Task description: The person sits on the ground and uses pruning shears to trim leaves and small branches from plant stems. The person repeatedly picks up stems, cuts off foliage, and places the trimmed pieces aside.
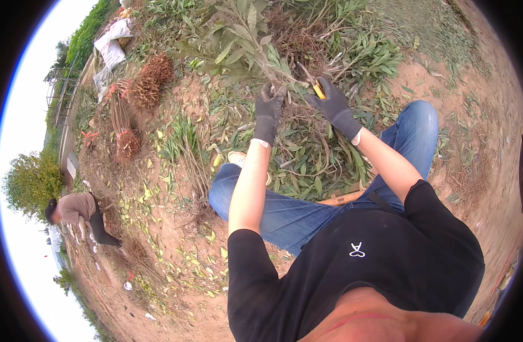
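Note:
My left hand [268, 114], in a dark glove, grips the lower stems of a leafy branch or sapling [249, 40]. The leaves spread away from me towards the top of the view. Close beside it, my right hand [336, 107], gloved too, is closed around the yellow handle of a bladed tool [318, 89], which looks like a knife. Its narrow blade points up and away, near the stems. Exactly where the roots of the held plant end is hard to tell. Between my knees lies a litter of cut green leaves [304, 158].
Uprooted leafy plants [368, 55] with brown roots lie ahead. To the left are a leafy seedling bundle [191, 158], red-tied bundles of bare stems [121, 111] and white sacks [110, 49]. A wooden seat edge [340, 199] shows beneath me. Another person [80, 213] bends over farther left.

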Motion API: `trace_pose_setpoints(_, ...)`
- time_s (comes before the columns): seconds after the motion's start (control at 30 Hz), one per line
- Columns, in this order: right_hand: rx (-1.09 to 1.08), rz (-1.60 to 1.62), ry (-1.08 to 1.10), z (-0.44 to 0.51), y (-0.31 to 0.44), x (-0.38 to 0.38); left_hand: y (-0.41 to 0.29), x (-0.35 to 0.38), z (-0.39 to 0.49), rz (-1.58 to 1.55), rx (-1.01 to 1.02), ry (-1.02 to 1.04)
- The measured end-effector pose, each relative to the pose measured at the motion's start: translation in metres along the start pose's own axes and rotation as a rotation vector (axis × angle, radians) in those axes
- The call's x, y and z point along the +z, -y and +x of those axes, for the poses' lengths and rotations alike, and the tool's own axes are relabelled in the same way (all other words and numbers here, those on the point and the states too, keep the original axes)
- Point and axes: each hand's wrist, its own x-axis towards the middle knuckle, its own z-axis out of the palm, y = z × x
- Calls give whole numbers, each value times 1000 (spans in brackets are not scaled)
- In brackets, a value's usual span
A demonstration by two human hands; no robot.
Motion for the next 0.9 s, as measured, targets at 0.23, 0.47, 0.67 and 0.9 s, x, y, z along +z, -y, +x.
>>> trace_pose_setpoints(0.23,-63,-2,-101,2,10,0,-20,12,-19,-547,-216,130)
trace_pose_setpoints(0.47,113,98,-256,42,-24,-8,-33,16,-50,-124,-208,461)
trace_pose_setpoints(0.67,108,-15,-7,59,-87,-2,-36,-8,-30,12,-113,121)
trace_pose_setpoints(0.9,177,337,252,5,-17,-16,-9,-15,-23,570,190,44)
